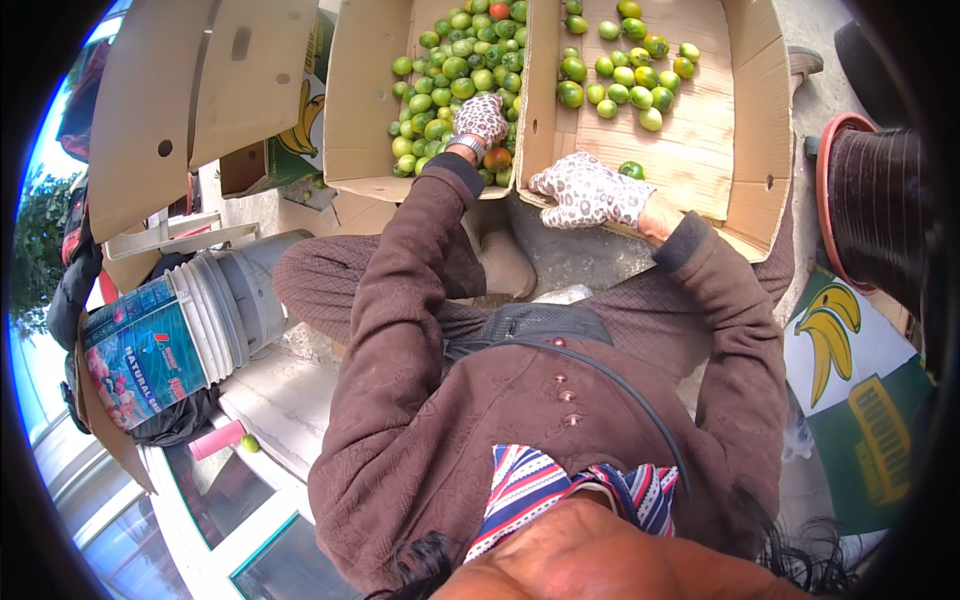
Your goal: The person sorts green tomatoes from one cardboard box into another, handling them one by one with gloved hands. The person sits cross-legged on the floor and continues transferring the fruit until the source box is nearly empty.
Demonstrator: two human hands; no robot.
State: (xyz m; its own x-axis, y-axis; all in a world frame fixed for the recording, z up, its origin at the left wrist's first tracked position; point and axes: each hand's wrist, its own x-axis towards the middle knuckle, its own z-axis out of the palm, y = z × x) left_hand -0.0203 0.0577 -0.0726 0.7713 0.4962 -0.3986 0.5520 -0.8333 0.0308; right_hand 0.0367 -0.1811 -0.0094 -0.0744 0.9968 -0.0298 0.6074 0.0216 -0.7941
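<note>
My left hand (481, 121), in a leopard-print glove with a metal watch at the wrist, reaches down among green tomatoes (456, 67) in the left cardboard box (360, 161). Its fingertips are hidden, so what it holds cannot be told. A few tomatoes there are reddish. In a matching glove, my right hand (592, 191) grips the near rim of the right cardboard box (757, 135), by its left corner. One green tomato (631, 170) lies just beyond that hand. Farther back in this box, green and yellowish tomatoes (641, 97) lie loosely spread.
Stacked plastic buckets (217, 315) lie tilted at the left, near a pink cylinder (217, 440) and a loose green tomato (249, 442). At the right are a dark ribbed container (885, 210) with a reddish rim and a banana-printed carton (847, 375). Cardboard flaps (202, 82) rise at upper left.
</note>
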